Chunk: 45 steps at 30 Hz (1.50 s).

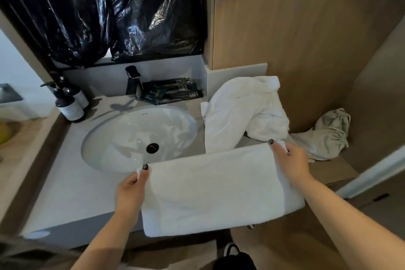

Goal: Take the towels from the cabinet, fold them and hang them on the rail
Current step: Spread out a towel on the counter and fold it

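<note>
Here, towel: folded, lying just right of the sink, overhanging the counter edge.
Left hand: pinches its left corner.
Right hand: pinches its right corner.
Behind: crumpled white towel, faucet.
Left of sink: pump bottles, labels unreadable.

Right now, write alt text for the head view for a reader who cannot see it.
Two hands, left hand and right hand, pinch the far corners of a white towel laid over the counter edge. Behind it are a sink and a crumpled towel.
</note>
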Motion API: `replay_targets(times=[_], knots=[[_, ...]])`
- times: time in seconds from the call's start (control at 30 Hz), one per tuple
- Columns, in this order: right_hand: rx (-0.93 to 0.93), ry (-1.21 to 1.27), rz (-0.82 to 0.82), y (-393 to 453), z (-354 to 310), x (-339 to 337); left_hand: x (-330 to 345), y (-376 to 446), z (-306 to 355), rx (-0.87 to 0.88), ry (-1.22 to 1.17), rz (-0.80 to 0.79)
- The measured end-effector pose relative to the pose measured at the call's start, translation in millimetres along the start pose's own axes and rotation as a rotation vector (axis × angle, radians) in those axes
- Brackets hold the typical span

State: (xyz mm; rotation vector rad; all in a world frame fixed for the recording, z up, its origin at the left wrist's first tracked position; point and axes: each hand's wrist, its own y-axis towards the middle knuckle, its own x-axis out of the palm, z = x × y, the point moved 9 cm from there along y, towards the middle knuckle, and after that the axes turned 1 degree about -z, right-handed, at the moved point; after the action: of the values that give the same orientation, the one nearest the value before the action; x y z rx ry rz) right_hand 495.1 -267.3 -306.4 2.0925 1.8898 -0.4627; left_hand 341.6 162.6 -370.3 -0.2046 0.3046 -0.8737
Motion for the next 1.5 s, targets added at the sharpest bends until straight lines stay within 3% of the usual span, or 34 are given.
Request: replay_targets(times=[0.33,0.53,0.6,0.67,0.77,0.87,0.97,1.13,1.4,1.5], knots=[[-0.092,-0.265,-0.011,62,9,53,16,60,8,0.049,0.271,0.033],[-0.043,-0.283,0.004,85,43,78,31,80,5,0.096,0.605,0.107],[-0.031,-0.373,-0.005,82,50,83,41,69,13,0.236,0.715,0.150],[-0.120,-0.549,0.070,74,38,79,62,44,32,0.532,0.811,0.149],[-0.408,-0.631,0.055,49,-1,102,118,6,28,0.820,0.999,-0.102],[-0.724,-0.624,-0.281,-5,-16,172,153,-3,-1,0.768,1.124,-0.296],[-0.746,-0.817,-0.494,-33,7,208,155,1,-15,0.737,1.199,-0.295],[-0.686,-0.898,-0.554,-21,23,193,143,4,-18,0.721,1.283,-0.310],[-0.326,-1.145,-0.599,30,79,98,84,13,-35,0.564,1.375,-0.248],[-0.377,-1.124,-0.603,22,66,95,90,2,-29,0.582,1.325,-0.223]])
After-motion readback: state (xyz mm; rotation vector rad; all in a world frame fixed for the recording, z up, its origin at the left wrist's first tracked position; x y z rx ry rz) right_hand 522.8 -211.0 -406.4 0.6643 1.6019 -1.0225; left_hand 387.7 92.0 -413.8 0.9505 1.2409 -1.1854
